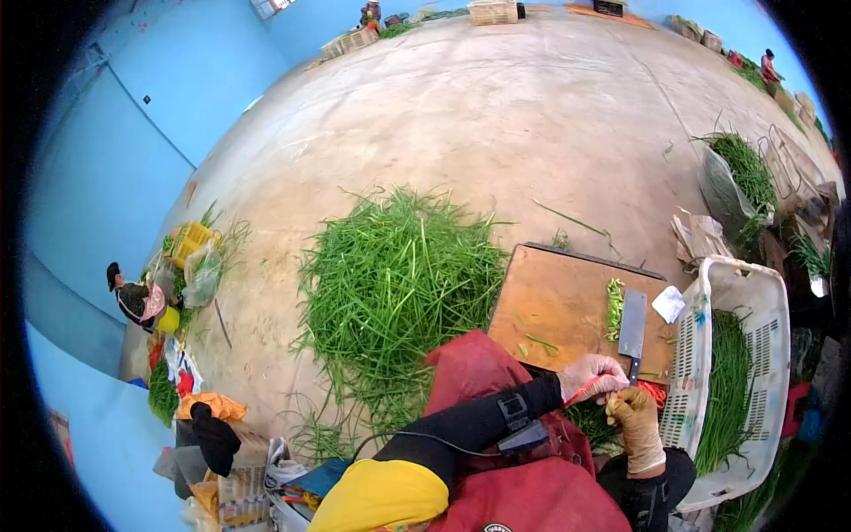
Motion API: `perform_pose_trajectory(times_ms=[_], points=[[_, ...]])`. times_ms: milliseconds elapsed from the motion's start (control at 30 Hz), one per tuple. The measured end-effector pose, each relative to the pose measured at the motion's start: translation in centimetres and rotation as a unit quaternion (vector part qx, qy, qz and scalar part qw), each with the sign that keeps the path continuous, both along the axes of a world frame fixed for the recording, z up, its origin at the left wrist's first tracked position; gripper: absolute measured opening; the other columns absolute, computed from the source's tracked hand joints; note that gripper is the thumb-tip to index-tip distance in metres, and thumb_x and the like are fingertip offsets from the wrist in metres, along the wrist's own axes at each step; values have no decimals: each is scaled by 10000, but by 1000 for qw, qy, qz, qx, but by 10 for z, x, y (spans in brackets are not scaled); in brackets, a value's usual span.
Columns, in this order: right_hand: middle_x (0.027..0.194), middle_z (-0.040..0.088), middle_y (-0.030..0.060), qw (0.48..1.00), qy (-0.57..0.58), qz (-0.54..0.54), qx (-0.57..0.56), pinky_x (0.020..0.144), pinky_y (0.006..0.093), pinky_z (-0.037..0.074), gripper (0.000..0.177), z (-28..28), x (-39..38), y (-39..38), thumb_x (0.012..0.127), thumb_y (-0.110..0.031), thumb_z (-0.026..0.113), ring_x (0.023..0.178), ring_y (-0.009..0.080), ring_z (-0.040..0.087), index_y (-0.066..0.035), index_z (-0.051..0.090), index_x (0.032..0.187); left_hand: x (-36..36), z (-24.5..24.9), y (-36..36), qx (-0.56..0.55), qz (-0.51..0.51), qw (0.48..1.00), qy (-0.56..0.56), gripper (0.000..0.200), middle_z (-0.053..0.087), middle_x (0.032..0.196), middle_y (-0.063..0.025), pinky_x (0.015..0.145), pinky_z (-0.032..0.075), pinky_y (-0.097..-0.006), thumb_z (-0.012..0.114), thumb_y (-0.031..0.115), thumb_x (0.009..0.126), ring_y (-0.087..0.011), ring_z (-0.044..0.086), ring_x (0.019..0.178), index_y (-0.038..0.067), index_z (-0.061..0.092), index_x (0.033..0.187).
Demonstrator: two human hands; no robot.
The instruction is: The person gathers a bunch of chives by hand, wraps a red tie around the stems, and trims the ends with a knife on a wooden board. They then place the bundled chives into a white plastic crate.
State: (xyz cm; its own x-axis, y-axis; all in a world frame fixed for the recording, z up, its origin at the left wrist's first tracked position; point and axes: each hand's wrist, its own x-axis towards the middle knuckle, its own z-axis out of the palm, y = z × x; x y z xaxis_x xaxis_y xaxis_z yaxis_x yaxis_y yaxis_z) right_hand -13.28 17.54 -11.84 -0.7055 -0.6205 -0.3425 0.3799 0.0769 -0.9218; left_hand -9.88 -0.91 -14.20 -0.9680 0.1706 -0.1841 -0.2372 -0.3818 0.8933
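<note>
My left hand [592,378], in a pale thin glove, is closed on a thin red tie strip [581,390]. Close beside it, my right hand [638,427] wears a yellowed glove. Its fingers are pinched together at what looks like the strip's other end. Beneath both hands, a bunch of green stalks [589,422] lies across my lap, partly hidden. More red ties [654,392] lie just beyond my right hand. A cleaver [632,324] rests on the wooden board [557,306], its handle toward my hands. Cut stalk ends [614,309] lie beside its blade.
A large heap of green stalks [399,275] covers the floor left of the board. At my right stands a white plastic crate [691,390] holding stalks. White paper [668,304] lies on the board. A person [142,300] sits at far left near a yellow crate [190,241].
</note>
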Motion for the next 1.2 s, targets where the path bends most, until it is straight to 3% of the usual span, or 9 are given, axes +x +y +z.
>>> perform_pose_trajectory(times_ms=[67,133,200,300,467,667,733,900,1200], points=[[710,633,29,999,16,15,26,515,224,455,109,-2,-3,-2,858,-91,698,556,99,559,-9,627,849,1,-13,-1,-14,6,1000,-8,168,664,799,-10,539,478,-214,699,215,901,-66,573,597,47,689,904],[691,628,31,988,17,69,137,514,226,451,121,0,-7,-2,840,-87,718,561,104,561,-2,633,821,0,-30,-4,-80,-10,996,50,159,661,788,-10,535,480,-218,725,202,876,-64,572,595,51,687,905],[676,623,28,988,-20,72,137,511,225,444,146,3,-7,-7,841,-119,722,553,100,553,-5,639,804,1,-16,-13,-62,-36,997,-17,165,664,793,-19,536,477,-213,737,186,861,-63,576,612,42,693,929],[692,625,21,995,-35,37,86,523,220,437,202,1,-4,-11,862,-211,706,571,91,550,-15,656,846,0,-14,-21,-3,-27,1000,-3,168,663,801,-24,533,465,-202,730,169,858,-65,581,623,39,688,955],[708,624,20,998,43,-33,-33,546,218,432,178,-1,12,-25,863,-200,701,583,88,545,-28,655,862,7,-3,-15,169,35,985,-9,205,644,802,-13,502,407,-177,699,126,854,-49,535,577,42,653,1035],[726,606,26,988,39,-97,-112,551,241,446,217,-10,15,-30,877,-219,699,606,108,546,-9,646,880,10,-7,-17,197,34,979,-40,186,638,771,-6,486,389,-185,691,115,854,-48,510,543,31,658,1016],[717,594,30,992,-76,-36,-95,553,250,450,242,11,18,-33,876,-233,702,613,122,549,-1,642,906,12,-11,-23,211,27,977,-34,176,637,763,-6,483,391,-190,690,112,853,-51,509,535,29,662,1005],[731,597,25,977,-153,142,-30,585,260,462,283,10,3,-25,865,-222,712,628,125,550,34,646,966,19,-9,-30,152,-32,986,-53,188,637,759,-19,484,402,-205,702,69,819,-68,518,528,15,666,996],[758,624,-9,945,-145,268,121,579,234,443,208,20,-15,-17,895,-193,690,635,80,558,-10,679,992,23,-12,-28,85,-101,987,-88,215,658,868,-56,493,447,-217,721,51,792,-81,548,530,30,643,992]])
